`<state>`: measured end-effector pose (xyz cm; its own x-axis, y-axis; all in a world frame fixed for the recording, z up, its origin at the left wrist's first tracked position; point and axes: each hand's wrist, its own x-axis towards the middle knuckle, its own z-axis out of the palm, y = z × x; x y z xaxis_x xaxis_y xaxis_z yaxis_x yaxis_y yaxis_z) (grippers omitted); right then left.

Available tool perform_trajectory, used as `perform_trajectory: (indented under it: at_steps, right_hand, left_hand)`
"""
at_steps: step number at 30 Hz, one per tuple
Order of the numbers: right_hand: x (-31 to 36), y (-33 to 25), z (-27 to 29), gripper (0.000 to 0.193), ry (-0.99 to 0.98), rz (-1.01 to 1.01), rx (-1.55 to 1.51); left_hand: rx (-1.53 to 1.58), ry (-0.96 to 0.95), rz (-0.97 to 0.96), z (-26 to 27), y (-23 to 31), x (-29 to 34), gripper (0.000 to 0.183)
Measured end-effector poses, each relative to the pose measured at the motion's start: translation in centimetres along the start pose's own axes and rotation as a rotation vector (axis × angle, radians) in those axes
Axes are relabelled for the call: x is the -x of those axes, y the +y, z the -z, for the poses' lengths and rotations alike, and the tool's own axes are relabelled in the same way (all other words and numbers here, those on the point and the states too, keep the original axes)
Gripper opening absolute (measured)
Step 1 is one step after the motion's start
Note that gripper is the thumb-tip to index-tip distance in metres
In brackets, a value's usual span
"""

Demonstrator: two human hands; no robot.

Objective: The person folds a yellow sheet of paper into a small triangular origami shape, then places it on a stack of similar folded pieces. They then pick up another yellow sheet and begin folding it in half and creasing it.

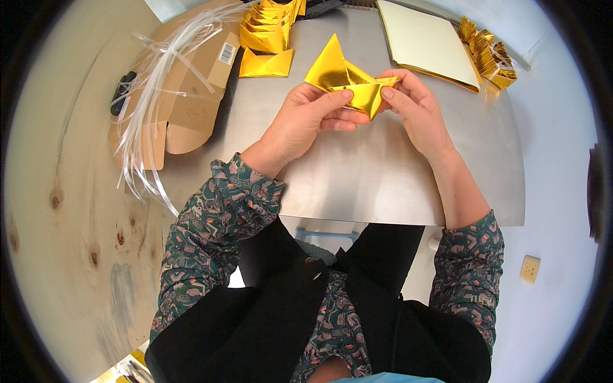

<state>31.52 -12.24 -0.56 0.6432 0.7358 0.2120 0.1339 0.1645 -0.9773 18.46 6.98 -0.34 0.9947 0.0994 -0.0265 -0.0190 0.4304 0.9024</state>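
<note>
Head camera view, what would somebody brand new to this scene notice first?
Probably the shiny folded gold foil piece, held between the left hand and right hand above the metal table, one corner pointing up. After that, likely the pale, glossy strips spilling over the brown cardboard at upper left, and the row of folded gold pieces near the top edge, just right of the cardboard.
</note>
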Motion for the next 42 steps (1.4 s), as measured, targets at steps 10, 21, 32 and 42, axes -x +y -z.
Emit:
perform_trajectory:
  at_steps: [10,21,32,42]
  right_hand:
    - [0.04,-0.01,0.11,0.021,-0.014,-0.054,-0.125]
    - [-0.08,0.24,0.32,0.015,-0.019,-0.096,-0.2]
    - [-0.13,0.41,0.8,0.012,-0.055,-0.128,-0.233]
    - [-0.41,0.22,0.8,0.01,-0.009,-0.2,-0.205]
  left_hand:
    - [0.026,-0.02,0.028,0.21,-0.1,-0.16,0.029]
    - [0.018,-0.032,0.056,0.17,-0.27,-0.38,0.029]
    - [0.013,-0.044,0.07,0.2,-0.31,-0.49,0.03]
    - [-0.02,-0.035,0.1,0.26,-0.29,-0.67,0.033]
